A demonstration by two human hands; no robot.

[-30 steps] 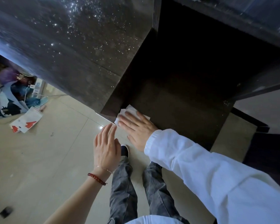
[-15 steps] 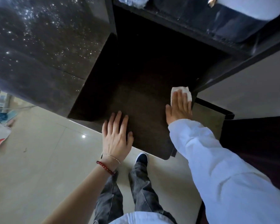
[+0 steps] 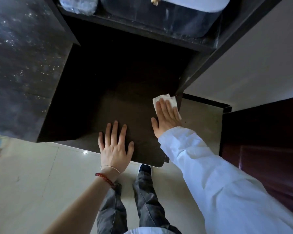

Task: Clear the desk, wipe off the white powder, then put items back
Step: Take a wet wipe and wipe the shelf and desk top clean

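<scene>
Moved: white tissue [image 3: 166, 100] is now pushed to the desk's [image 3: 125, 105] right edge | right hand [image 3: 167, 118] is pressed flat on it | left hand [image 3: 116, 146] is spread flat on the desk | done: desk cleared | left: powder not seen here, items not put back

We look down on the desk [image 3: 125, 105], its near edge over the floor [image 3: 41, 174]. Our left hand [image 3: 116, 147] lies flat on the desk's near edge, and our right hand [image 3: 167, 115] lies flat to its right, by the desk's right edge, on top of a wipe [image 3: 166, 99] (which pokes out beyond the fingertips). Behind the desk surface a shelf [image 3: 142, 29] runs across. Below the near edge, between our arms, stand our legs [image 3: 142, 200].
</scene>
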